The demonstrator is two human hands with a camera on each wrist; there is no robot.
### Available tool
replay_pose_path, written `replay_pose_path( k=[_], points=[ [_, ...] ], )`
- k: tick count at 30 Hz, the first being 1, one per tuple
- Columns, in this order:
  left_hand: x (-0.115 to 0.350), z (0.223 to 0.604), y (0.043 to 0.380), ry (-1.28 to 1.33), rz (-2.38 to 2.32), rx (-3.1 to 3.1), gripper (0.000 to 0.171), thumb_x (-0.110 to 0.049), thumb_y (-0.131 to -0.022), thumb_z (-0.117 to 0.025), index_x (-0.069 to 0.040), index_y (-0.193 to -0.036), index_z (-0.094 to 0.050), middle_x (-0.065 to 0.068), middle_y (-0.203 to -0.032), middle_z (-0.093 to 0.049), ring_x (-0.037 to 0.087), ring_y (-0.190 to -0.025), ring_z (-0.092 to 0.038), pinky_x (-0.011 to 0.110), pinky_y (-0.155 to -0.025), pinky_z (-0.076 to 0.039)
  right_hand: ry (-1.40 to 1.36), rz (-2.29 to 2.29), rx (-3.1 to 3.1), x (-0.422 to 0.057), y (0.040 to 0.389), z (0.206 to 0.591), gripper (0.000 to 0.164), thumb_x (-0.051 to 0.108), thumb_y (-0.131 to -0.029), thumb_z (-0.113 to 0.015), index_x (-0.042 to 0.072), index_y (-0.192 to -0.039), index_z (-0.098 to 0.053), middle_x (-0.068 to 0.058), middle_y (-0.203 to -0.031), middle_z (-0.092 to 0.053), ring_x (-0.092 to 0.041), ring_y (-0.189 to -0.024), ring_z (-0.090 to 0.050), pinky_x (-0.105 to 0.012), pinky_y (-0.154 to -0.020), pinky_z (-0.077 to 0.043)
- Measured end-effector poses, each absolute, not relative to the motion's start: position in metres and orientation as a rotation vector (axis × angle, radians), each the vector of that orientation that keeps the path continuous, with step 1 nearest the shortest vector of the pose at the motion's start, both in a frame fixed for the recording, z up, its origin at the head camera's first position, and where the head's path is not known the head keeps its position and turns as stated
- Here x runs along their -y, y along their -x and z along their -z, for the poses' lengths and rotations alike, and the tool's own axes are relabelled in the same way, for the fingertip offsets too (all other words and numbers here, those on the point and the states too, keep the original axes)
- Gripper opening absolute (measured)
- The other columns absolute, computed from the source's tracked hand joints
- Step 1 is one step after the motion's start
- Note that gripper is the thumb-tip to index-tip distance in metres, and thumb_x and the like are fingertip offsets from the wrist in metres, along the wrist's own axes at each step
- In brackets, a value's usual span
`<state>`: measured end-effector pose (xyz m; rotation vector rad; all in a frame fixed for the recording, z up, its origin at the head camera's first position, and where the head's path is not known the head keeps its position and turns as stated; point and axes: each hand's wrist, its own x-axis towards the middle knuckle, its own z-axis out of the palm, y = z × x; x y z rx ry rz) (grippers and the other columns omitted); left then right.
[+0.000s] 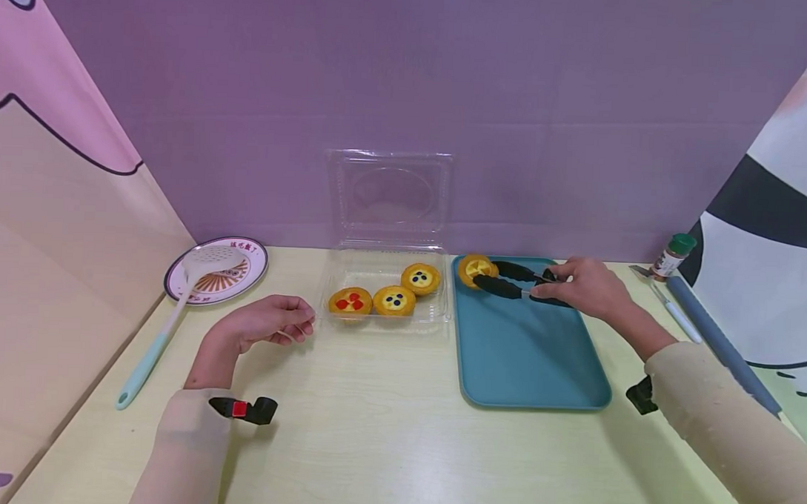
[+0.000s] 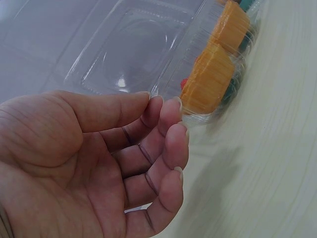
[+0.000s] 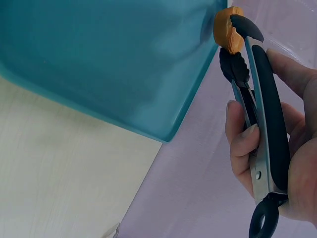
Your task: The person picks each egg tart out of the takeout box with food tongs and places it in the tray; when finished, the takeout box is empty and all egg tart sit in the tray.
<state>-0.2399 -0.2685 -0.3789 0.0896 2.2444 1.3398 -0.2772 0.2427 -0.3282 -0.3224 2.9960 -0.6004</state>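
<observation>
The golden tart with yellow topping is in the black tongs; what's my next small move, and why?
Probably ease that tart left, toward the bare back-left corner of the clear plastic container: its lid stands open, three tarts inside leave room, and the tongs in the right hand grip this one.

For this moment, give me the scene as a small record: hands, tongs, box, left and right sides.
left hand: at near left corner of clear box, contact unclear
right hand: holds black tongs
tongs: grip yellow-topped tart at far left corner of tray
box: lid open; inside, one red-topped tart, two blue-dotted tarts
left side: slotted spoon, head on plate
right side: green-capped jar
</observation>
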Motion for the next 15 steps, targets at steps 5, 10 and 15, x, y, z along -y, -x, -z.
replay_pose_path(
  k=[5,10,15],
  points=[
    [0.2685,0.3787,0.2398,-0.095,-1.339,-2.243,0.032,-0.027,-0.105,-0.051,0.003,-0.116,-0.056,0.006,-0.099,-0.065,0.018,-0.088,-0.061,0.034,-0.082,-0.051,0.304,0.592,-2.980,-0.2412,0.2780,0.3292,0.069,0.048,-0.088,-0.072,-0.002,-0.135,-0.060,-0.027,-0.132,-0.061,-0.031,-0.094,-0.065,-0.030,-0.057,-0.045],
    [0.2681,0.3786,0.2394,-0.099,-1.341,-2.244,0.031,-0.027,-0.105,-0.051,0.003,-0.115,-0.056,0.006,-0.099,-0.065,0.018,-0.088,-0.061,0.034,-0.081,-0.051,0.281,0.588,-2.962,-0.2409,0.2791,0.3297,0.071,0.050,-0.088,-0.071,-0.002,-0.135,-0.059,-0.027,-0.131,-0.061,-0.030,-0.091,-0.065,-0.030,-0.058,-0.045],
    [0.2684,0.3788,0.2395,-0.098,-1.337,-2.249,0.032,-0.027,-0.105,-0.051,0.003,-0.116,-0.056,0.007,-0.099,-0.065,0.018,-0.088,-0.061,0.034,-0.082,-0.051,0.280,0.583,-2.954,-0.2414,0.2799,0.3294,0.075,0.052,-0.087,-0.071,-0.003,-0.136,-0.058,-0.028,-0.131,-0.060,-0.032,-0.094,-0.064,-0.032,-0.060,-0.048]
  ],
)
